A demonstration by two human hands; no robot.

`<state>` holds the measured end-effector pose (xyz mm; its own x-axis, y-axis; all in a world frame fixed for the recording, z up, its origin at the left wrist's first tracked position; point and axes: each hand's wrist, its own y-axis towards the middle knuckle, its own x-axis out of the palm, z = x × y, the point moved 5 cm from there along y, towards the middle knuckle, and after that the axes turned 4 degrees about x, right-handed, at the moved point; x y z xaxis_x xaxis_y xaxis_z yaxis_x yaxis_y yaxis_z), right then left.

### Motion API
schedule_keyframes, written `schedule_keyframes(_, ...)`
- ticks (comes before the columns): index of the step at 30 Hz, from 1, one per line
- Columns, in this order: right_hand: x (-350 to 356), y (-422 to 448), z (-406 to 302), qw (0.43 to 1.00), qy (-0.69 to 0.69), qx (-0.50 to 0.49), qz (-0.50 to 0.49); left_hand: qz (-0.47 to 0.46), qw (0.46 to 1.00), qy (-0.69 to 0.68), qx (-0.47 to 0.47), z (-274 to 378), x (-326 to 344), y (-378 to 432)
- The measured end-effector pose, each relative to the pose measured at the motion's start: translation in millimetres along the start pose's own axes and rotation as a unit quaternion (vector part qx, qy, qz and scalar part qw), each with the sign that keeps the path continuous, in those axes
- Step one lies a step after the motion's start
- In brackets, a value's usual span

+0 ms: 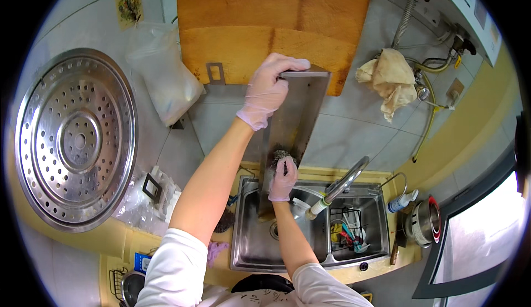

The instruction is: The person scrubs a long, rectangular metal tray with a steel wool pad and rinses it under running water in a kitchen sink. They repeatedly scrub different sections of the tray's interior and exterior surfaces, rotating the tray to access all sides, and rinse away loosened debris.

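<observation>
A long stainless-steel trough-like tray (296, 112) stands steeply tilted, its lower end in the left basin (253, 244) of a double sink. Wearing a thin clear glove, my left hand (267, 91) grips the tray's upper edge, thumb over the rim. My right hand (283, 180), gloved too, pinches a steel-wool scrubber (282, 154) against the tray's inner surface. Dark, dirty patches show around the scrubber. The chrome faucet (344, 184) rises just right of my right hand. A drain strainer (274, 229) lies below the tray's lower end.
A large wooden board (269, 12) is behind the tray. A perforated steel steamer plate (81, 141) stands left. The right basin contains a black wire rack (344, 215) and utensils. A cleaver (397, 238), stacked pots (423, 220) and a spray bottle (402, 201) stand or lie right of the sink.
</observation>
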<state>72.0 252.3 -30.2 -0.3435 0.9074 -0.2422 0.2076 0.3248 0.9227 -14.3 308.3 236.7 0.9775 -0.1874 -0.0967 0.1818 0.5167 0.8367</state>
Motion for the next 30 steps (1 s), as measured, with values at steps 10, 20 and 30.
schedule_keyframes(10,-5,106,-24,0.991,0.004,0.134,-0.02,-0.008,0.999,0.048,0.023,-4,-14,-10)
schedule_keyframes(20,-18,88,-28,0.987,-0.061,0.126,0.085,-0.005,0.997,0.049,0.061,5,-10,-9)
schedule_keyframes(30,10,-19,24,0.986,-0.057,0.154,-0.012,0.006,1.0,0.017,0.026,2,-4,-1)
